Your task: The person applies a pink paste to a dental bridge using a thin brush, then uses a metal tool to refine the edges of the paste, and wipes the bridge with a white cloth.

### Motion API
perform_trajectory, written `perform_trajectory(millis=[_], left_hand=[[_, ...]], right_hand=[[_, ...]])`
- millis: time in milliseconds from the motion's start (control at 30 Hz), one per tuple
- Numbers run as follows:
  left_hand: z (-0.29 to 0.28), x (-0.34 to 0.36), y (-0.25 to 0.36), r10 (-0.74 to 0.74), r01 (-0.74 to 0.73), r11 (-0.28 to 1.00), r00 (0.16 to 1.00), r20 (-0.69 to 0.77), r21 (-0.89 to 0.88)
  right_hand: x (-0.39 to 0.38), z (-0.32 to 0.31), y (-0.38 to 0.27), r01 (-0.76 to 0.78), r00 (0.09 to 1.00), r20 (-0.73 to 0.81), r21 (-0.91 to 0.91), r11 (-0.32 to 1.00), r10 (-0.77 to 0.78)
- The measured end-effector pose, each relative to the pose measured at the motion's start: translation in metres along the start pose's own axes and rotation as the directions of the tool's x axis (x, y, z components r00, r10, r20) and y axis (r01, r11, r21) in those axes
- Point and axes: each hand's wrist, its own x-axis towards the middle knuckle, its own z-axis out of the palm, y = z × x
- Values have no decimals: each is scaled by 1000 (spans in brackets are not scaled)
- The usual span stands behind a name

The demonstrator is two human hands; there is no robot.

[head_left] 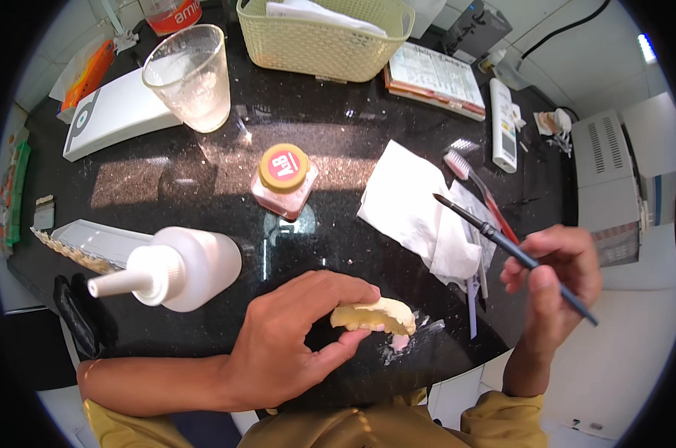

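Observation:
Between the thumb and fingers of my left hand [289,332] is a cream-coloured dental cast [386,312] with a row of teeth, held just above the black counter. Pinkish-white powder [399,343] is smeared on the counter beside it. My right hand [556,280] grips a thin dark paintbrush [502,240] by its handle, the pointed tip aimed up and left over white tissue [409,198]. The brush tip is apart from the cast. Beyond my left hand stands a small glass jar [283,183] with a gold lid and pink contents.
At left stand a white squeeze bottle [200,269] with a nozzle and a strip of tooth samples [77,250]. A cloudy glass [192,86], white box [121,112] and green basket [323,46] line the back. A toothbrush [481,190] and white remote [504,127] lie right.

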Motion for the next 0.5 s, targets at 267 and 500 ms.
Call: perform_trajectory(millis=[267, 500], left_hand=[[4, -3, 1, 10, -9, 999, 1000, -10, 33], [5, -2, -2, 40, -41, 998, 999, 15, 40]], right_hand=[[-60, -36, 34, 11, 989, -144, -231, 973, -45], [-65, -50, 57, -36, 990, -136, -473, 880, -32]])
